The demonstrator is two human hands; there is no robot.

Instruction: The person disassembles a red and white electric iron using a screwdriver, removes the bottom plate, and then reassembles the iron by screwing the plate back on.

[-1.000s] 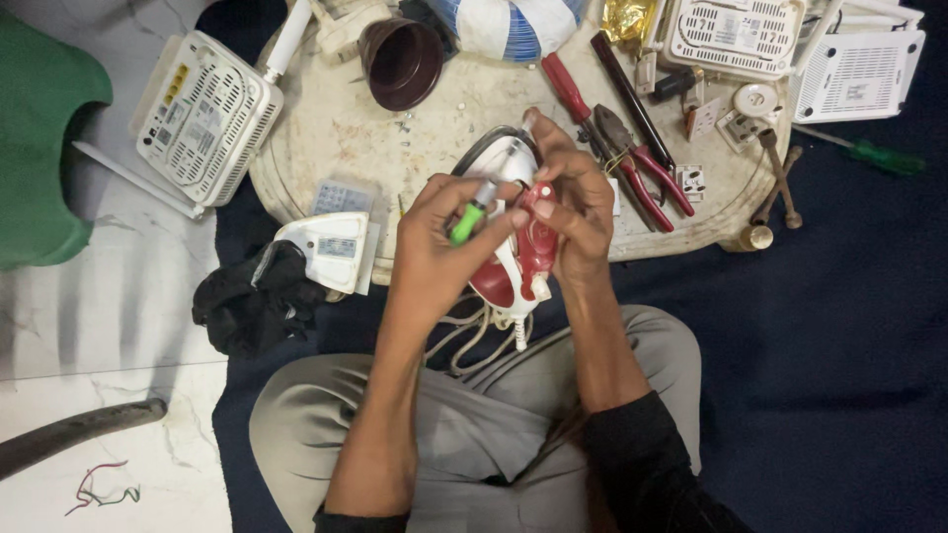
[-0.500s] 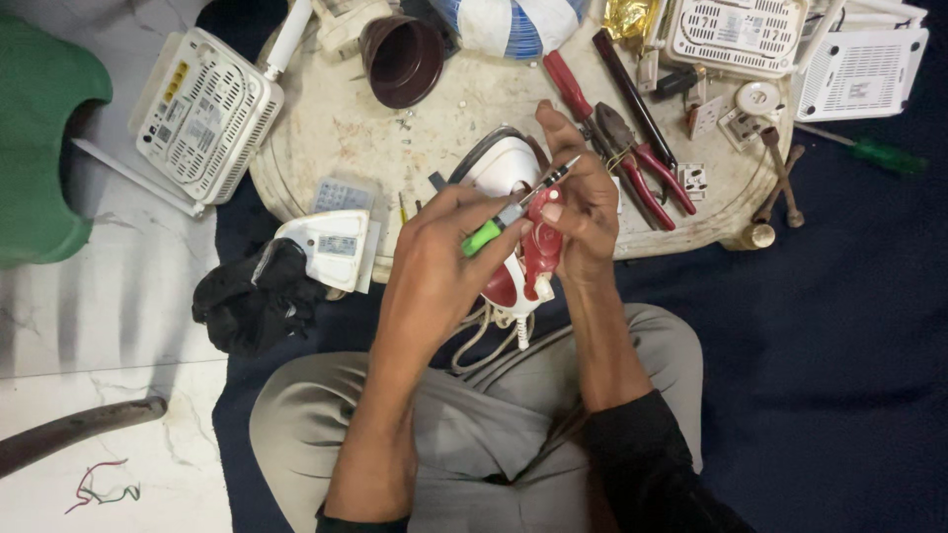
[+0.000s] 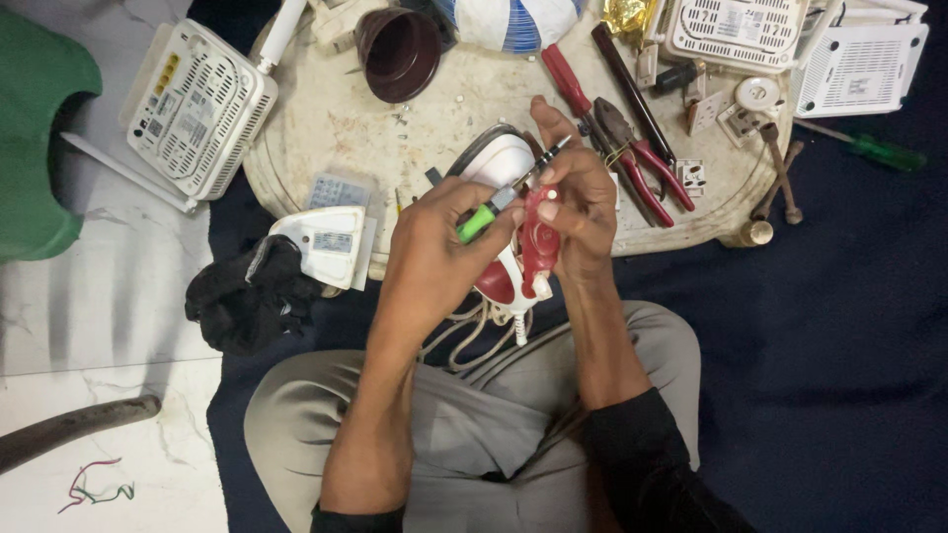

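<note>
Now that I've swung the green-handled screwdriver (image 3: 499, 204) from upright to slanting up-right, its tip sits on the red-and-white clothes iron (image 3: 518, 232) at frame centre. Left hand (image 3: 434, 247) stays clamped on the handle; right hand (image 3: 578, 202) grips the iron (cord trailing below).

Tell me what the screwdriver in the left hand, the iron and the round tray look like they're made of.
Screwdriver: translucent green handle, probably plastic, with a dark metal shaft, held in the left hand. Iron: glossy red and white shell, likely moulded plastic, steadied by the right hand. Round tray: dull, stained cream surface, possibly plastic; cannot tell for sure.
</note>
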